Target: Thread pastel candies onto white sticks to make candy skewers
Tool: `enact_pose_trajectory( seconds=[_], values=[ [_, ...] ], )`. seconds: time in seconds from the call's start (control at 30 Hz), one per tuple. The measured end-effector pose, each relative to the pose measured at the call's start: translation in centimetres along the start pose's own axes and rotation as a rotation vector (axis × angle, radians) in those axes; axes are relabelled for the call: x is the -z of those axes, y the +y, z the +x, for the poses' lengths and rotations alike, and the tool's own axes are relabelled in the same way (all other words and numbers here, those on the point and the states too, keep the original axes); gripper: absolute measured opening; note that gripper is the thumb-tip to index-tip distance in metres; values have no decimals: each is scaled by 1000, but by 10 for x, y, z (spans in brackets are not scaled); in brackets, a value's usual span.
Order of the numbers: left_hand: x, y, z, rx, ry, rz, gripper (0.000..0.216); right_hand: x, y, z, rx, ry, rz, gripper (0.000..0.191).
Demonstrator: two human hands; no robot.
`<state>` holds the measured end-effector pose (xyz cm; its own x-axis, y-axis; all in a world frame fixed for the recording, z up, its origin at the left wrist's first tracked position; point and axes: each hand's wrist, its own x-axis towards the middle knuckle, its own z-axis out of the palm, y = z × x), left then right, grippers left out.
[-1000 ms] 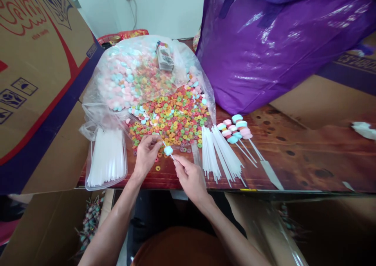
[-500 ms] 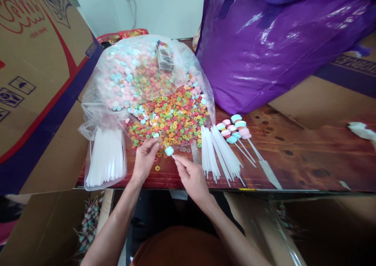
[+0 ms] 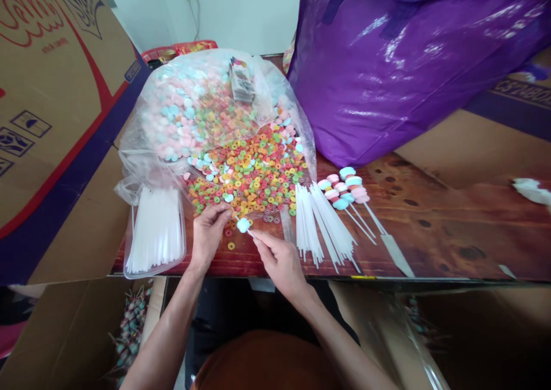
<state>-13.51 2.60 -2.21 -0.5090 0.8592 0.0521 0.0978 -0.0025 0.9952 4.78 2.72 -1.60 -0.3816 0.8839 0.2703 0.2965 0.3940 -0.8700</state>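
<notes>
In the head view, the right hand (image 3: 279, 261) pinches a thin white stick (image 3: 250, 233) threaded through a pale blue, puffy marshmallow (image 3: 243, 225), above the wooden table (image 3: 413, 229) near its front edge. The left hand (image 3: 209, 229) has thumb and fingers drawn together at the stick's far end; whether they grip anything cannot be told. Beyond the hands, multicoloured ring-shaped candies (image 3: 258, 169) spread from a clear plastic bag (image 3: 172, 83) toward the table's back edge. A clear plastic tray (image 3: 138, 275) of white sticks sits at the front edge, left of the hands; loose white sticks (image 3: 327, 223) and marshmallow skewers (image 3: 341, 195) lie to their right.
</notes>
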Motion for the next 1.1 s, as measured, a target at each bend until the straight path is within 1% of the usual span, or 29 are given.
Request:
enact_pose_trajectory(
  seconds=[0.13,0.23,0.3,0.4,0.5,0.53,0.63,0.67,0.73,0.83,0.87,0.93,1.0,1.03,1.1],
  values=[
    [4,3,-1,-120,12,169,12,-2,2,-1,47,7,-21,29],
    [3,5,-3,-122,18,185,13,-2,2,-2,77,8,-38,30],
    [3,5,-5,-89,7,170,15,-3,2,-2,78,5,-51,30],
    [1,5,-8,-4,-26,135,17,-4,1,-2,72,26,-71,29],
    [-1,8,-10,79,-58,47,18,-4,0,-2,64,27,-91,26],
    [-2,9,-11,108,-58,-9,21,-4,-1,-2,64,24,-95,25],
    [-3,16,-13,214,-63,-170,37,-5,-2,-3,85,35,-75,21],
    [-3,19,-14,243,-81,-189,41,-5,-3,-4,99,47,-62,20],
    [-1,24,-14,277,-154,-177,43,-6,-3,-4,121,75,-36,20],
    [2,29,-7,260,-276,-119,35,-6,-3,-4,122,103,-19,20],
    [2,29,-1,236,-280,-79,30,-6,-2,-4,117,106,-16,20],
    [2,29,13,138,-210,89,22,-7,-1,-4,101,109,-11,19],
    [-1,29,29,0,-128,372,19,-7,1,-4,77,114,-2,19],
    [-3,29,35,-58,-116,534,19,-7,2,-4,66,116,2,19],
    [-8,29,45,-122,-157,820,23,-7,3,-5,51,114,9,19]
  ],
)
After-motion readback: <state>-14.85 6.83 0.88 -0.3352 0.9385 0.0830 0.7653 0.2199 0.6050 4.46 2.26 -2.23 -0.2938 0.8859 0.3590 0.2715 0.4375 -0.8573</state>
